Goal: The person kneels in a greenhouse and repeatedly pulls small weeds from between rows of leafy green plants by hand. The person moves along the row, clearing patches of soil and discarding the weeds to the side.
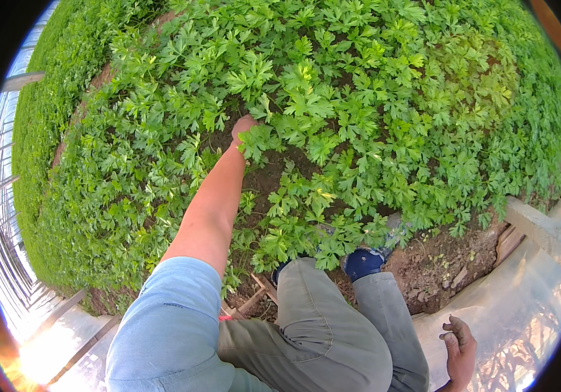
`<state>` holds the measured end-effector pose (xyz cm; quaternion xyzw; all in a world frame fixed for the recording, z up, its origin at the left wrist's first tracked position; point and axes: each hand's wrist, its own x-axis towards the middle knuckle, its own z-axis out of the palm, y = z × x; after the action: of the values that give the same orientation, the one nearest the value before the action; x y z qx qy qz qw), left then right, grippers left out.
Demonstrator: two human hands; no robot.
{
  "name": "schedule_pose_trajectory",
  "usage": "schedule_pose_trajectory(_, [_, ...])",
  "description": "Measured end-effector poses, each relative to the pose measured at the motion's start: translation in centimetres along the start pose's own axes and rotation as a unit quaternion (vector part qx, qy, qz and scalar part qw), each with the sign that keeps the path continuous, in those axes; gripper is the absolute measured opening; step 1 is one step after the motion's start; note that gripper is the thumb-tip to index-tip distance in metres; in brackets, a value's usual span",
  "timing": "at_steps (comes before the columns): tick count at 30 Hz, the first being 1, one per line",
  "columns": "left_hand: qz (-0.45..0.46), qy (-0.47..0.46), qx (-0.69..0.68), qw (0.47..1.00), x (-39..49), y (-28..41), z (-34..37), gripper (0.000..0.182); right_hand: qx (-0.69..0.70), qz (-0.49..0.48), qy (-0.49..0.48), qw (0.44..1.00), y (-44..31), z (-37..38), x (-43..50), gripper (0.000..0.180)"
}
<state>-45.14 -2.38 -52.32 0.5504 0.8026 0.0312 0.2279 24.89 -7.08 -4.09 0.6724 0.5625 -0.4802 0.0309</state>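
Observation:
Leafy green plants with lobed leaves, like celery or parsley (310, 103), cover the bed before me. My left arm, in a light blue sleeve, reaches down among them. Leaves hide the fingers of my left hand (244, 128), so whether it grips a stem does not show. At the lower right, apart from the plants, is my right hand (460, 347), its fingers curled and soiled, in front of plastic sheeting (510, 299). No object shows in it. Bare brown soil (266, 179) is visible between the plants just below my left hand.
My legs in grey trousers (329, 323) and a blue shoe (363, 263) are at the bed's near edge. A wooden frame piece (253, 299) lies beside my knee. A pale post (535, 220) stands at the right. Greenhouse ribs (1, 186) line the left side.

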Motion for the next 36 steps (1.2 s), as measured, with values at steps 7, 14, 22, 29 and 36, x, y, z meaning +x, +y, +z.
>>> schedule_pose_trajectory(7, [0.055, -0.364, -0.073, 0.927, -8.3, 10.3, 0.3, 0.041, -0.025, 0.009, 0.008, 1.0, 0.0, 0.0, -0.5, 0.058])
schedule_pose_trajectory(14, [-0.129, -0.242, -0.188, 0.943, -9.1, 10.8, -7.5, 0.044, -0.005, 0.009, 0.009, 1.0, 0.4, 0.0, -0.4, 0.059])
schedule_pose_trajectory(22, [-0.091, -0.024, -0.048, 0.994, 1.3, 4.5, -2.1, 0.038, -0.019, 0.019, 0.022, 0.999, 0.0, -0.2, -1.0, 0.056])
schedule_pose_trajectory(29, [0.024, 0.049, 0.022, 0.998, 5.3, -0.1, 0.8, 0.032, -0.008, 0.009, -0.006, 1.0, 0.8, 0.3, 0.9, 0.051])
schedule_pose_trajectory(36, [0.106, -0.115, 0.233, 0.96, 5.4, 10.3, 1.4, 0.039, -0.009, 0.042, 0.012, 0.999, 0.3, -0.2, -0.5, 0.053])
